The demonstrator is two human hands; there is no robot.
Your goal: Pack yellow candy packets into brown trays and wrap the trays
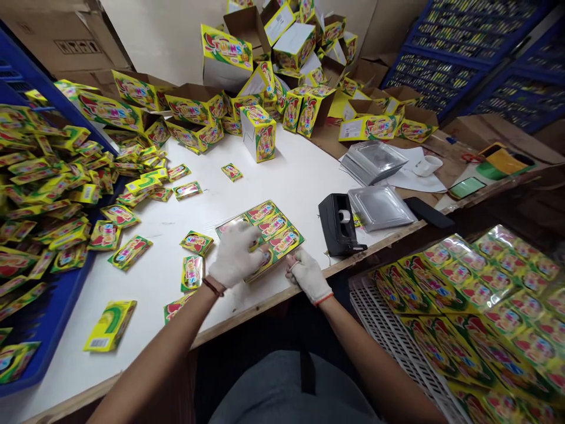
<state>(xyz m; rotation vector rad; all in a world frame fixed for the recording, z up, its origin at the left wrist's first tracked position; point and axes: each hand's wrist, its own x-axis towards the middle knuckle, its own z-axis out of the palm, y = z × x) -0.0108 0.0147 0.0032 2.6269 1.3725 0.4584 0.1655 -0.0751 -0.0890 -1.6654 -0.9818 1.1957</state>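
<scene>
A flat pack of several yellow-green packets (282,238) lies on the white table near its front edge. My left hand (237,252), in a white glove with bare fingertips, rests over the left part of the pack with its fingers spread. At the pack's near right corner is my right hand (306,275), also gloved, its fingers curled together; what they hold, if anything, is too small to tell. Loose packets (193,272) lie left of my left hand. To the right of the pack stands a black tape dispenser (338,227).
A blue crate (66,318) heaped with packets stands at the left. Open printed boxes (227,50) are piled at the back. Clear plastic trays (382,206), a phone (428,212) and a white cup (427,166) are at the right. A white basket (388,330) holds filled packs.
</scene>
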